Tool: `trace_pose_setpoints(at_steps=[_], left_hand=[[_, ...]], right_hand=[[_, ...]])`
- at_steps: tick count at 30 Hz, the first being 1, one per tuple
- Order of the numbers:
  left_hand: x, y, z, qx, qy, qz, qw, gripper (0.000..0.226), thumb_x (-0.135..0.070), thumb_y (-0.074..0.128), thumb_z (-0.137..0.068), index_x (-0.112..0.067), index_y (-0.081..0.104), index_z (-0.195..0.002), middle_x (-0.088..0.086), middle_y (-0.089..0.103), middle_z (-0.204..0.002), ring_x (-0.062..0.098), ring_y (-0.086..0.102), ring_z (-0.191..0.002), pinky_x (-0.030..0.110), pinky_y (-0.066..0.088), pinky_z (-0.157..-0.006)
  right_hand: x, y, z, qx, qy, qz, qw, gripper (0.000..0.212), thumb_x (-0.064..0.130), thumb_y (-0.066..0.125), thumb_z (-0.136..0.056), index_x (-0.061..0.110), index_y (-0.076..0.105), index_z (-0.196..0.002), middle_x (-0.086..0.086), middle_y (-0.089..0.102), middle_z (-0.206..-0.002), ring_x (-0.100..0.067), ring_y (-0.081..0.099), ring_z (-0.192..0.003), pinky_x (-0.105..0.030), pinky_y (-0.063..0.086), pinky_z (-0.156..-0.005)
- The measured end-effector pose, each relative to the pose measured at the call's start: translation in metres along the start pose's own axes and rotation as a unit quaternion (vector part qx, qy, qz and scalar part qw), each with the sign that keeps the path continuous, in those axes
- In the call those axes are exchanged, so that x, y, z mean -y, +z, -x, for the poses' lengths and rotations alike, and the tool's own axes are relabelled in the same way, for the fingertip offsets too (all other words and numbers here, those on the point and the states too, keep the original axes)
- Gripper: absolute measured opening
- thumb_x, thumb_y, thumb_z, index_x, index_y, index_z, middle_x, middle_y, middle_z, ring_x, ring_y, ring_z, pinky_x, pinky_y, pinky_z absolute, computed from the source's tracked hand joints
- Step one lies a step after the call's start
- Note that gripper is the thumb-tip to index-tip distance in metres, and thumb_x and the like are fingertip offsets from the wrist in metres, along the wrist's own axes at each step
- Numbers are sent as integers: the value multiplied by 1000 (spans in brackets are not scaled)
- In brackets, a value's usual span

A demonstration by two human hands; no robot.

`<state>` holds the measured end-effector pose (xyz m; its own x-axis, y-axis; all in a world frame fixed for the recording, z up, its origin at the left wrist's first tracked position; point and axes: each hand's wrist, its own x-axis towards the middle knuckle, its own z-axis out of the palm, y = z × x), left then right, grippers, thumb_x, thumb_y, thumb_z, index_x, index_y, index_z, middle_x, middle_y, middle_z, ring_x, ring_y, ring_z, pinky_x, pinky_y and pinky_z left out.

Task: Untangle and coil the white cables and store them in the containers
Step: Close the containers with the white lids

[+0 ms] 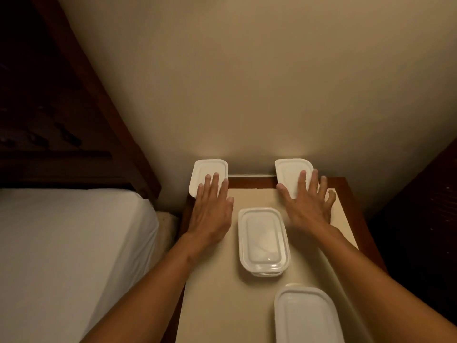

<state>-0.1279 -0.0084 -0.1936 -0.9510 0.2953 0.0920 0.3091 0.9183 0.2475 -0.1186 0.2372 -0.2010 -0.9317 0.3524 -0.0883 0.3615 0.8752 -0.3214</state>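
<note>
At twelve o'clock, against the wall [247,82], we have both hands flat and spread wide, fingers splayed, gripping nothing. Our left hand [212,206] lies palm-down with its fingertips on the left lid [205,169], which stands at the table's far left corner; our right hand [308,204] does the same on the right lid [289,169] at about one o'clock. Both lids look tilted up toward the wall, though we cannot tell how steeply.

Between our wrists, at the centre of the table [222,293], sits the middle container [263,241], lid on, its long axis running twelve to six. A near container [306,315] lies at five o'clock, closer to our right forearm, also lidded.

No white cables show loose anywhere; something pale may lie inside the middle container, but we cannot tell. We judge the storing close to finished. For either box, drawing a hand straight back toward six suffices, and both hands are about equally near the middle one.
</note>
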Motion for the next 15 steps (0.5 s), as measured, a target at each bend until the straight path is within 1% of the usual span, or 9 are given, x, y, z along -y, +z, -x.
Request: trace_pose_setpoints(at_steps=[1, 2, 4, 5, 7, 9, 11, 13, 15], left_hand=[[-13, -4, 16, -3, 14, 42, 999, 60, -41, 16, -107, -18, 22, -162, 4, 2, -172, 19, -11, -158, 36, -9, -127], [-26, -8, 33, 2, 29, 75, 997, 56, -41, 20, -108, -21, 30, -160, 1, 8, -172, 16, -6, -158, 32, -8, -127], [-51, -6, 71, 25, 50, 105, 993, 51, -41, 23, -109, -25, 37, -156, -3, 15, -171, 13, 0, -158, 28, -6, -126], [-62, -1, 91, 38, 59, 109, 992, 50, -40, 24, -110, -25, 37, -156, -3, 16, -170, 13, 2, -158, 29, -4, -127], [-76, 12, 121, 67, 84, 95, 990, 52, -39, 23, -110, -23, 36, -158, 1, 17, -170, 16, 4, -158, 34, -2, -128], [-81, 21, 135, 81, 109, 53, 989, 58, -42, 15, -108, -23, 30, -160, 4, 15, -171, 21, 3, -159, 35, -9, -126], [-80, 19, 140, 84, 105, 20, 991, 62, -46, 10, -105, -25, 24, -162, 3, 8, -172, 22, -1, -159, 32, -16, -121], [-75, 16, 143, 88, 90, 5, 992, 56, -44, 16, -109, -26, 21, -162, 2, 6, -172, 23, -2, -159, 31, -14, -121], [-72, 14, 144, 93, 78, -5, 993, 54, -42, 20, -111, -26, 21, -162, 2, 6, -172, 24, 0, -159, 35, -8, -125]], right_hand=[[0, -2, 14, -25, -11, -26, 999, 82, 75, 20, -95, 26, 8, -159, -5, -3, -169, -30, -8, -155, -53, 0, -122], [-2, -4, 30, -55, -21, -58, 997, 71, 65, 33, -99, 25, 21, -156, -6, 9, -168, -30, 3, -154, -52, 6, -122], [-6, -8, 65, -97, -32, -100, 990, 49, 44, 54, -98, 24, 43, -142, -6, 35, -156, -30, 27, -142, -49, 24, -115], [-9, -9, 84, -104, -34, -104, 989, 42, 37, 58, -96, 23, 48, -135, -6, 43, -149, -29, 35, -134, -46, 30, -109], [-12, -10, 123, -99, -37, -105, 989, 32, 30, 58, -95, 25, 54, -126, -4, 50, -137, -24, 41, -122, -38, 34, -100], [-15, -14, 161, -87, -51, -92, 991, 26, 27, 56, -96, 26, 58, -122, -2, 53, -129, -19, 44, -116, -32, 35, -95], [-19, -19, 196, -72, -79, -79, 991, 25, 28, 52, -98, 27, 58, -122, 0, 53, -128, -17, 44, -114, -30, 35, -96], [-22, -19, 229, -41, -96, -56, 993, 29, 36, 42, -100, 29, 56, -124, 4, 52, -130, -14, 44, -116, -29, 36, -99], [-26, -12, 257, 0, -107, -12, 994, 45, 51, 26, -97, 30, 51, -128, 5, 48, -138, -14, 42, -122, -30, 36, -103]])
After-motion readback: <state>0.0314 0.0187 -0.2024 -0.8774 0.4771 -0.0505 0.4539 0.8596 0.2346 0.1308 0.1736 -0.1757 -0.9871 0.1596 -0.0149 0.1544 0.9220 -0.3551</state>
